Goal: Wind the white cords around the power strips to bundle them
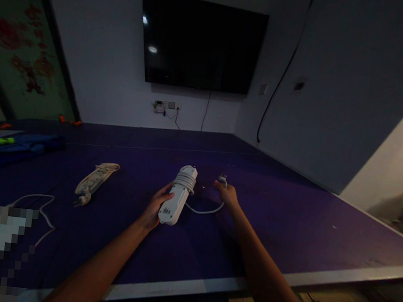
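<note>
a white, slender power strip is held aslant in the left hand, its far end leaned rightward and a face marked with a small barcode turned up. its far half is wrapped in several turns of white cord; the remainder is slackly curved toward the plug, which is gripped in the right hand.

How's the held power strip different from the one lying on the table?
The held strip is in the left hand; the other strip lies on the table. The held strip's cord coils crosswise; the other strip's cord runs mostly lengthwise. Both are pale, with cords.
</note>
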Demonstrator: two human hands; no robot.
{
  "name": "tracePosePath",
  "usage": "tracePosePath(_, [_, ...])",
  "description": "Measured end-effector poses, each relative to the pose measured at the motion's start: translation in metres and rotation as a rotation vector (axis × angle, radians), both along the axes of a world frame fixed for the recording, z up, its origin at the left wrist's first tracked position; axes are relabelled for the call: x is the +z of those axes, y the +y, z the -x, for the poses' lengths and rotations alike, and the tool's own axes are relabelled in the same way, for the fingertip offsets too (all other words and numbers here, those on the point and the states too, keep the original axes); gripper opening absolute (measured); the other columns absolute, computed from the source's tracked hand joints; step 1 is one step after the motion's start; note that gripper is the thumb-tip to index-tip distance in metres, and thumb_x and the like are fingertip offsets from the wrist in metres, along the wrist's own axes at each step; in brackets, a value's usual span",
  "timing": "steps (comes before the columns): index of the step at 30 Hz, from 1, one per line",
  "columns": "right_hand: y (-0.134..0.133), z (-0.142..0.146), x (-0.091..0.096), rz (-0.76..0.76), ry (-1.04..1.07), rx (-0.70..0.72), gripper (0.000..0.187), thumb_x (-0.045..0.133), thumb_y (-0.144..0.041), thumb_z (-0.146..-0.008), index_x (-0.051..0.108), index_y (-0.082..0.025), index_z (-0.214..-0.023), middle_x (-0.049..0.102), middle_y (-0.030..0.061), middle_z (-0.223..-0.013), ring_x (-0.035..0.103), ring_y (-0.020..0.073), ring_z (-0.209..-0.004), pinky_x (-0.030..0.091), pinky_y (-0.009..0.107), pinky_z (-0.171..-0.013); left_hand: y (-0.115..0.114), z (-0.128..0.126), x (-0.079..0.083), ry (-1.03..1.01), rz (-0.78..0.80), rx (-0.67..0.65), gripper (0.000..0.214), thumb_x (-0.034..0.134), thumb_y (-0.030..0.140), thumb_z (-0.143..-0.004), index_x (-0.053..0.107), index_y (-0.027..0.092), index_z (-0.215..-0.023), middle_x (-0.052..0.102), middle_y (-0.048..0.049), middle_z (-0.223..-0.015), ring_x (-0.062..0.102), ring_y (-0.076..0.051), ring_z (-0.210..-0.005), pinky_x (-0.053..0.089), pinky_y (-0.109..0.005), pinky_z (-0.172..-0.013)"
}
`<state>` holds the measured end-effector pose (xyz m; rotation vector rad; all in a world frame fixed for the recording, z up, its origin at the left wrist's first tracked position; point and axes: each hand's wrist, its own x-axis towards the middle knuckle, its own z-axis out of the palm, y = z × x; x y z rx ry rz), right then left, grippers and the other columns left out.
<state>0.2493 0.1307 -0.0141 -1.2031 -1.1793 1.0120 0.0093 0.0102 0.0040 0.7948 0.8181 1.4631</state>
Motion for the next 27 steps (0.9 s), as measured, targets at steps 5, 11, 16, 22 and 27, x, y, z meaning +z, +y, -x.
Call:
tracePosePath(5, [0.000, -0.013, 0.000, -0.010, -0.683, -0.271, 0.020, 0.065, -0.036, -0.071, 0.068, -0.016, -0.070, 0.065, 0.0083, -0.064, 0.064, 0.0223, -0.070, 0.040, 0.025, -0.058, -0.004, -0.001, 0.002, 0.022, -0.026, -0.058, 0.061, 0.075, 0.022, -0.060, 0.059, 0.018, -0.118, 0.069, -0.0065, -0.096, 0.063, -0.015, -0.071, 0.046, -0.022, -0.061])
tracePosePath(11, [-0.002, -0.020, 0.002, 0.089, -0.990, -0.357, 0.034, 0.051, -0.041, -0.084, 0.069, -0.013, -0.088, 0.067, 0.0208, -0.088, 0.065, 0.0290, -0.086, 0.045, 0.031, -0.067, -0.002, -0.001, -0.004, 0.058, 0.000, -0.194, 0.067, 0.077, 0.021, -0.054, 0.060, 0.017, -0.118, 0.069, -0.0083, -0.096, 0.062, -0.015, -0.068, 0.045, -0.023, -0.060])
tracePosePath(16, [-0.003, -0.019, 0.002, 0.114, -0.999, -0.415, 0.037, 0.047, -0.038, -0.087, 0.067, -0.010, -0.100, 0.065, 0.0225, -0.093, 0.063, 0.0303, -0.092, 0.045, 0.035, -0.074, -0.004, -0.002, -0.006, 0.117, -0.017, -0.340, 0.074, 0.077, 0.023, -0.056, 0.053, 0.019, -0.126, 0.069, -0.0089, -0.093, 0.062, -0.016, -0.065, 0.044, -0.023, -0.057])
tracePosePath(22, [-0.004, -0.012, 0.008, -0.277, -0.968, -0.517, 0.038, 0.047, -0.024, -0.084, 0.058, -0.009, -0.117, 0.062, 0.0183, -0.111, 0.054, 0.0276, -0.107, 0.039, 0.037, -0.091, -0.004, -0.002, -0.009, 0.185, -0.039, -0.386, 0.080, 0.077, 0.026, -0.058, 0.046, 0.018, -0.132, 0.069, -0.0065, -0.080, 0.059, -0.013, -0.056, 0.038, -0.020, -0.051])
tracePosePath(27, [-0.011, 0.015, 0.007, -0.504, -0.809, 0.070, 0.026, 0.051, -0.019, -0.073, 0.069, -0.017, -0.092, 0.070, 0.0068, -0.092, 0.063, 0.0209, -0.087, 0.046, 0.030, -0.079, -0.003, -0.004, -0.007, 0.114, -0.018, -0.272, 0.076, 0.077, 0.024, -0.058, 0.050, 0.018, -0.129, 0.069, -0.0079, -0.089, 0.062, -0.015, -0.065, 0.043, -0.023, -0.058])
